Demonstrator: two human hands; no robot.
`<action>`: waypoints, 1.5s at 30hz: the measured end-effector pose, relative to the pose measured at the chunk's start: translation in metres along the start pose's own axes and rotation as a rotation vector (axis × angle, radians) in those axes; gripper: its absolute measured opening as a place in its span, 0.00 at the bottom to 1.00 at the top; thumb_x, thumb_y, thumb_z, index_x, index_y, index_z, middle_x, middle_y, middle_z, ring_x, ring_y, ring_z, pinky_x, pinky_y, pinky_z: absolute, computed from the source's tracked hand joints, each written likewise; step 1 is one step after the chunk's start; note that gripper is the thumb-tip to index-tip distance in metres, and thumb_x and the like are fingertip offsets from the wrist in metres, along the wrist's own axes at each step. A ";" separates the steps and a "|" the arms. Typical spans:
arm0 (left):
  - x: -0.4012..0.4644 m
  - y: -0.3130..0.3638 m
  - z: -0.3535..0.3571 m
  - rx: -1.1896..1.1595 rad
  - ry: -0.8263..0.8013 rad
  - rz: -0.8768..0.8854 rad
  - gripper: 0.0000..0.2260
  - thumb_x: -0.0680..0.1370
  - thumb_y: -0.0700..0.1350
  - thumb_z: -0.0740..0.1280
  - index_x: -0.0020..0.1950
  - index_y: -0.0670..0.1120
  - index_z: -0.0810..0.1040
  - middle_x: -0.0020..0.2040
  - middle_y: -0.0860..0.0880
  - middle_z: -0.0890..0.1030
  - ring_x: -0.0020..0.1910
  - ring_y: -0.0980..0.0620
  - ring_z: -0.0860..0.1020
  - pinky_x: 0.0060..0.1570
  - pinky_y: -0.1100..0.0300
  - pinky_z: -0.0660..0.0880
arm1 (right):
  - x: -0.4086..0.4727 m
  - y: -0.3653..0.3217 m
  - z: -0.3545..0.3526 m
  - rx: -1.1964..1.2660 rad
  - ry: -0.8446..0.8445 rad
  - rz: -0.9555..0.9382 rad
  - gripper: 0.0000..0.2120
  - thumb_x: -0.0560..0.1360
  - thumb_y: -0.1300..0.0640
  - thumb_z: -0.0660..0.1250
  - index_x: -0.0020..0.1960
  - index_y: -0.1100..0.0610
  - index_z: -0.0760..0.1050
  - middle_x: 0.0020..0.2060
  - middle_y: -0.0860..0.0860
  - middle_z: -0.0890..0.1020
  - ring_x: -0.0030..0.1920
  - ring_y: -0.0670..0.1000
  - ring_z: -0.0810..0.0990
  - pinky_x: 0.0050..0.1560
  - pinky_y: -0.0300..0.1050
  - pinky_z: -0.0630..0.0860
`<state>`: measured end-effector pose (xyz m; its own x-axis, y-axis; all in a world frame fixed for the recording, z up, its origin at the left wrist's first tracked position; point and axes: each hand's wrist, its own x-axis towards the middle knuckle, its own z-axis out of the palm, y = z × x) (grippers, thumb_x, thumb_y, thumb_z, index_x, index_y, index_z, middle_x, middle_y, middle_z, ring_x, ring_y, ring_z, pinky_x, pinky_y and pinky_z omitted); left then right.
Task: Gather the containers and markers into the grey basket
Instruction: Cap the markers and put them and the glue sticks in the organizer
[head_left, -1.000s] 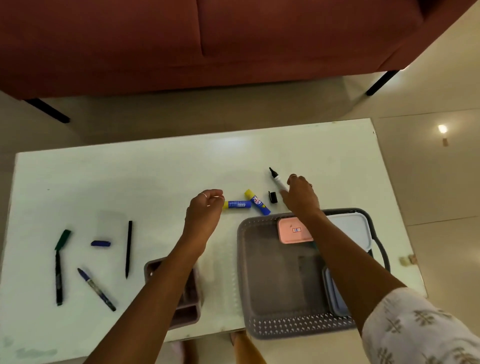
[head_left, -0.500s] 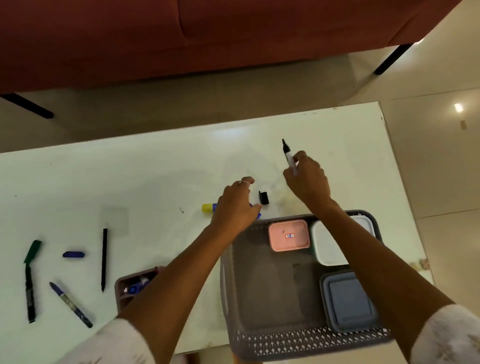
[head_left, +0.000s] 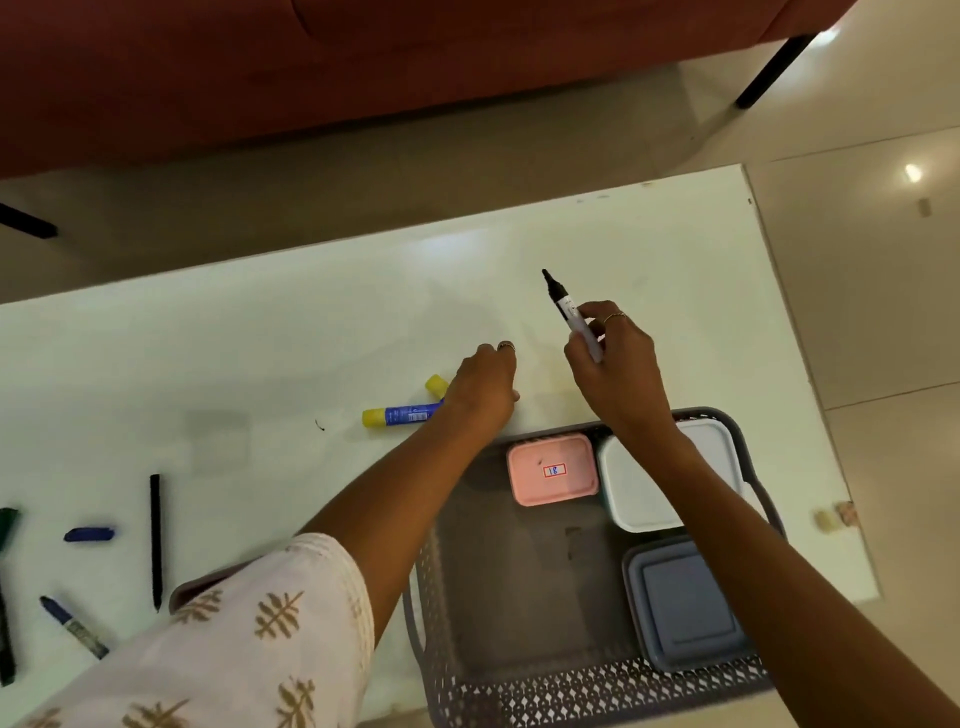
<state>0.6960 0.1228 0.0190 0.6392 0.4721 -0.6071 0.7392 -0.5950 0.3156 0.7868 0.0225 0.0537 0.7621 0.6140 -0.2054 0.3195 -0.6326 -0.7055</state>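
My right hand (head_left: 618, 374) grips an uncapped black marker (head_left: 569, 312), tip pointing up and away over the white table (head_left: 260, 338). My left hand (head_left: 485, 384) is knuckles-up with fingers curled down on the spot where the black cap lay; the cap is hidden under it. The grey basket (head_left: 519, 686) at the table's near edge holds a pink container (head_left: 553, 470), a white container (head_left: 639, 493) and a blue-grey container (head_left: 685, 605). Two blue-and-yellow glue sticks (head_left: 400, 414) lie just left of my left hand.
At the far left lie a thin black pen (head_left: 155, 540), a blue cap (head_left: 89, 534), a blue marker (head_left: 72, 626) and a green marker (head_left: 8, 525). A brown organiser (head_left: 179, 592) peeks from under my left sleeve. A red sofa (head_left: 363, 62) stands beyond the table.
My right hand has lifted the uncapped marker off the table. My left hand moved right past the glue sticks and now covers the black cap.
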 end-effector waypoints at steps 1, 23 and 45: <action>0.000 -0.002 0.000 -0.038 -0.008 0.014 0.17 0.76 0.42 0.67 0.63 0.40 0.69 0.60 0.39 0.75 0.58 0.41 0.76 0.56 0.52 0.73 | -0.002 -0.002 -0.001 0.019 -0.004 0.002 0.12 0.76 0.60 0.61 0.58 0.60 0.73 0.42 0.52 0.78 0.35 0.51 0.73 0.36 0.40 0.66; -0.237 -0.165 -0.108 -0.922 0.306 -0.024 0.11 0.66 0.45 0.77 0.42 0.54 0.79 0.41 0.56 0.85 0.40 0.60 0.83 0.43 0.72 0.77 | -0.160 -0.162 0.044 -0.097 -0.256 -0.316 0.13 0.75 0.46 0.61 0.56 0.49 0.77 0.40 0.42 0.80 0.35 0.44 0.77 0.37 0.42 0.76; -0.335 -0.274 -0.087 -0.823 0.392 -0.008 0.17 0.81 0.50 0.57 0.49 0.43 0.82 0.32 0.43 0.75 0.29 0.53 0.69 0.30 0.69 0.65 | -0.269 -0.249 0.121 -0.327 -0.263 -0.652 0.12 0.76 0.50 0.63 0.56 0.53 0.77 0.43 0.50 0.82 0.39 0.52 0.79 0.32 0.36 0.73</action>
<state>0.2980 0.1844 0.1995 0.5486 0.7509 -0.3677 0.5660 -0.0098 0.8243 0.4337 0.0719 0.2028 0.2166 0.9763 -0.0008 0.8390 -0.1866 -0.5111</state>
